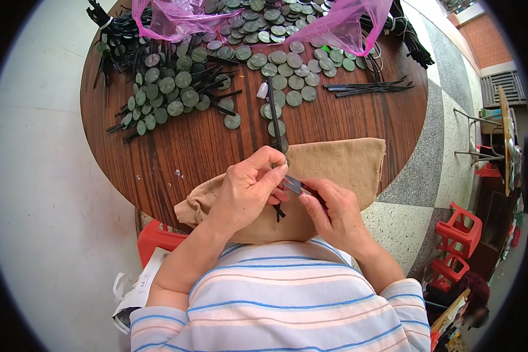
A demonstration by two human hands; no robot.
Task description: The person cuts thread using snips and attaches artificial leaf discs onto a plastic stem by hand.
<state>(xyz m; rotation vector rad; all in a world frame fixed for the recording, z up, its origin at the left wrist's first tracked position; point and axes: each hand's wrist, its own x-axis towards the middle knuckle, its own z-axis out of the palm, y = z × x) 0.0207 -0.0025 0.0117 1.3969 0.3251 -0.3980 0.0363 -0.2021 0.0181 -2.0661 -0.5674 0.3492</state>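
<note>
Over a tan cloth (340, 167) at the table's near edge, my left hand (246, 190) pinches a black strip (271, 111) that runs up the table, with green discs (277, 127) along it. The strip's lower end, with forked tips, hangs below my fingers. My right hand (337, 214) is closed on a small metal cutting tool (293, 185), whose blades point left and touch or nearly touch my left fingertips. My fingers hide the exact spot where tool and strip meet.
Loose green discs (293, 97) spread across the round wooden table (393, 120). Disc strings (167, 85) lie left, black strips (369, 87) right, and a pink plastic bag (358, 26) at the far side. Red stools (459, 230) and a person (478, 299) are at the right.
</note>
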